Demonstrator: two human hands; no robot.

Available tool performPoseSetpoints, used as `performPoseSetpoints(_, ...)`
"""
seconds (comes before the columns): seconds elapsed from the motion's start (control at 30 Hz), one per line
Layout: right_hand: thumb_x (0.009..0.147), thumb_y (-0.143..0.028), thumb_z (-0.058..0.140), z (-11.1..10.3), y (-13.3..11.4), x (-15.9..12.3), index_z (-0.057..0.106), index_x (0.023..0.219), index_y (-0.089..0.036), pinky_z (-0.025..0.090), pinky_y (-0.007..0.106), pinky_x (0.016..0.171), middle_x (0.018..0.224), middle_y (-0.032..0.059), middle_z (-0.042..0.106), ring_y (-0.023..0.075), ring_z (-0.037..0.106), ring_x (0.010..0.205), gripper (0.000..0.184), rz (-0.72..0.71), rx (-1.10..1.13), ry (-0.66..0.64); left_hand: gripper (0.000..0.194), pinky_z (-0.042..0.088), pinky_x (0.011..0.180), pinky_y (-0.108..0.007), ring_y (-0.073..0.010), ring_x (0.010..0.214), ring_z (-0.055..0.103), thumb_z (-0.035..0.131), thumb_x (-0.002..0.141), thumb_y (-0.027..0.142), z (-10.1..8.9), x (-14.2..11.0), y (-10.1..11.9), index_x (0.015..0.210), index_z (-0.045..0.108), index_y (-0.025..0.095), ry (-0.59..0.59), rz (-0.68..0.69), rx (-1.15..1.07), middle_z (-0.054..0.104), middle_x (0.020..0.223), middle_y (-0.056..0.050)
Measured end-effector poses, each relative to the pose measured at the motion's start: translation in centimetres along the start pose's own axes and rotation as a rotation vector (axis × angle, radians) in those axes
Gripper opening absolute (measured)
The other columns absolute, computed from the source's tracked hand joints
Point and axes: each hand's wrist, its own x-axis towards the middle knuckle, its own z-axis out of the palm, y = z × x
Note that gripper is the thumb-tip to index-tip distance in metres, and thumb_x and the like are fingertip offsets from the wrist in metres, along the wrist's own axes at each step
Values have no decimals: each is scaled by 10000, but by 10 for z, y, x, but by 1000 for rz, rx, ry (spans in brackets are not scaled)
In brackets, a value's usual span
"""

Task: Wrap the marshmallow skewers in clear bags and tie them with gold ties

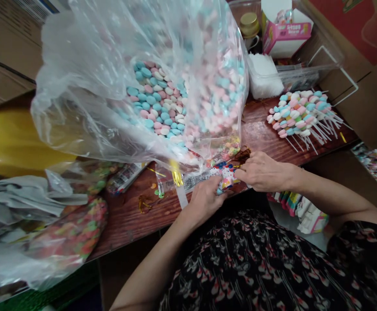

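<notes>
My left hand (206, 199) and my right hand (261, 172) meet at the front edge of a wooden table (133, 216). Both are closed on a small colourful printed packet (225, 177) held between them. Just above the hands stands a big clear plastic bag (143, 82) full of pink, blue and white candies. Gold twist ties (242, 154) lie beside my right hand.
A pile of finished candy skewers (300, 114) lies at the right of the table. Behind it are a pink box (285, 34), a gold-lidded jar (249, 23) and a clear tub (266, 75). Bags of multicoloured candy (75, 233) and grey plastic sit at the left.
</notes>
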Motion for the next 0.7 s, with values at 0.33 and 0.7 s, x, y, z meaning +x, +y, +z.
performPoseSetpoints(0.33,919,-150,448,5,-9,12,602,876,-148,249,325,661,762,61,675,146,504,650,160,-119,-18,208,165,357,593,-236,-134,627,501,656,800,326,1,5,-3,765,590,179,-50,-54,-221,593,675,14)
performPoseSetpoints(0.7,939,-199,430,-13,2,11,591,805,-193,274,390,829,703,10,609,179,483,772,209,-227,-57,315,342,359,528,-230,-111,571,436,818,624,379,-11,8,-6,736,568,174,-560,-107,-726,514,628,48)
